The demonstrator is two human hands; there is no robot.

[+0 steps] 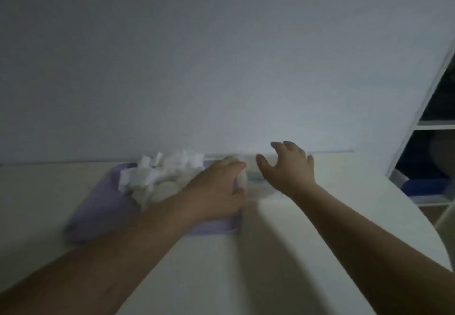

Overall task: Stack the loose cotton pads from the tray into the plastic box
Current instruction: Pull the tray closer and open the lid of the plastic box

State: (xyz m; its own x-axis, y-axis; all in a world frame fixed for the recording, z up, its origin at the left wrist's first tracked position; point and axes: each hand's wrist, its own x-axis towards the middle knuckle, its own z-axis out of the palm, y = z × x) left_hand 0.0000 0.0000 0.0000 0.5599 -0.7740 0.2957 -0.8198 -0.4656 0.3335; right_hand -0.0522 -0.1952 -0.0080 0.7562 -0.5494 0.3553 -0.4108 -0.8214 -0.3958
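Cotton pads [157, 174] heaped at far end of lilac tray [98, 206]; left hand [216, 186], fingers curled on single pad [242, 179], at tray's right edge; right hand [288, 167], fingers splayed, over plastic box [257, 184] beside tray; likely risk: it knocks the light box, pad misses.

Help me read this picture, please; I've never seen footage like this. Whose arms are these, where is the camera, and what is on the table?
There is no machine here: a person wears one camera on the head, looking forward and down, so the two bare arms are their own. On the white table lies a purple tray heaped with loose cotton pads. Just right of it stands a clear plastic box, blurred here. The left hand grips a white wad, apparently a few pads. The right hand is open, fingers spread, above the box and holds nothing. A shelf unit shows at far right.
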